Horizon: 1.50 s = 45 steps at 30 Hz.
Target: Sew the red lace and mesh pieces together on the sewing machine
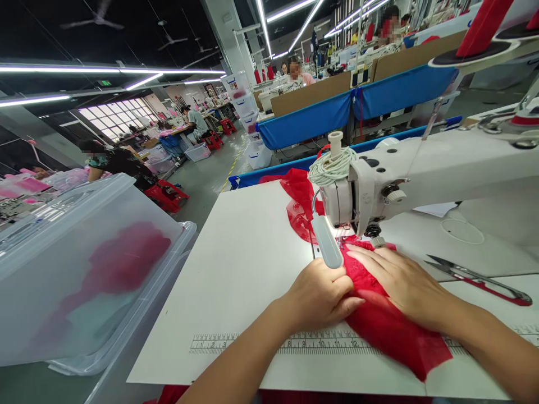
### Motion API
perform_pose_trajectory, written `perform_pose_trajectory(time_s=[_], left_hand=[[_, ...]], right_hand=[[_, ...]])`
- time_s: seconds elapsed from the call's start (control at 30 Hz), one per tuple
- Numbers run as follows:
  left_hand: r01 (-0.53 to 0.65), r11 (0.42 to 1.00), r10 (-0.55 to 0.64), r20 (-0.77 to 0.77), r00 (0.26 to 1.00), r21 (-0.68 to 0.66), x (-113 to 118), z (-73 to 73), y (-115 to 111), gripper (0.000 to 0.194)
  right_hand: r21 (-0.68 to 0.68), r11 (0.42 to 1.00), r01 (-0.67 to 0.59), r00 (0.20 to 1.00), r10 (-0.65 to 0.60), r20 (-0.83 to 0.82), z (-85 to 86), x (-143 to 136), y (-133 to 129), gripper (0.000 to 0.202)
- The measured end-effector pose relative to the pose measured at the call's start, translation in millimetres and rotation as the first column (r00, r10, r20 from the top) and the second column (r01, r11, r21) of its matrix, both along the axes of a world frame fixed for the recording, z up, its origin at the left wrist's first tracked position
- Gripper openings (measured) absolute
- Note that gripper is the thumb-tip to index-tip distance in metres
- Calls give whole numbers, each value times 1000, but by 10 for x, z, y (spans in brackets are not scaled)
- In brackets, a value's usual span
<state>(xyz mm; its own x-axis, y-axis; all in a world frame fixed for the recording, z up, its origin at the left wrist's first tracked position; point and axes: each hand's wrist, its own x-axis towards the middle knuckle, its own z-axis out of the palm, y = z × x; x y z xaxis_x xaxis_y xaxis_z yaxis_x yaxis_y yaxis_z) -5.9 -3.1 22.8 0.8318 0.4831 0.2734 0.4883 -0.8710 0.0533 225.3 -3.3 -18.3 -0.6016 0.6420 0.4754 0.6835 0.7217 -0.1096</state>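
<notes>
A piece of red sheer fabric (379, 320) lies under the needle area of a white sewing machine (404, 179) and trails toward the table's front edge. My left hand (322, 292) is closed at the fabric's left edge, with its fingers curled and the thumb pointing right. Flat on top of the cloth rests my right hand (400, 280), fingers stretched toward the presser foot (341, 241). A grey lamp head (327, 241) hangs just above my left hand and hides part of its fingertips. More red lace fabric (301, 210) lies behind the needle.
Thread snips (480, 280) with a red handle lie right of my right hand. A printed ruler (252, 342) runs along the white table (210, 269). Translucent plastic bins (84, 269) stand at left. Several people work at other machines beyond a blue cloth trough (311, 123).
</notes>
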Motion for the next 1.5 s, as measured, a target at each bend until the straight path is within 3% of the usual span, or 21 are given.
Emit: perform_pose_trajectory(time_s=[0.1,0.17,0.27,0.37,0.47,0.7,1.2,1.5], left_hand=[[30,997,-31,-16,999,-73,-22,-14,-3,49],[-36,999,36,-14,999,-31,-22,-56,-6,51],[-165,983,163,30,986,85,1,-115,-25,35],[-205,962,198,60,978,181,41,-132,-70,18],[-229,942,221,58,973,245,74,-132,-123,25],[-236,946,258,-75,963,222,27,-185,-183,49],[-232,942,273,-153,950,241,-14,-223,-202,65],[-248,942,263,-38,964,225,2,-195,-196,82]], right_hand=[[58,998,34,999,-34,6,-14,4,-49,56],[97,995,31,999,-32,8,-17,6,-87,48],[103,995,-9,1000,8,3,0,13,-129,35],[86,996,-22,999,26,-42,45,11,-144,35],[107,993,-48,996,56,-75,83,1,-144,31],[111,990,-83,990,94,-107,20,15,-145,31],[95,992,-79,992,88,-90,4,27,-156,28],[100,990,-94,990,104,-97,41,17,-144,28]])
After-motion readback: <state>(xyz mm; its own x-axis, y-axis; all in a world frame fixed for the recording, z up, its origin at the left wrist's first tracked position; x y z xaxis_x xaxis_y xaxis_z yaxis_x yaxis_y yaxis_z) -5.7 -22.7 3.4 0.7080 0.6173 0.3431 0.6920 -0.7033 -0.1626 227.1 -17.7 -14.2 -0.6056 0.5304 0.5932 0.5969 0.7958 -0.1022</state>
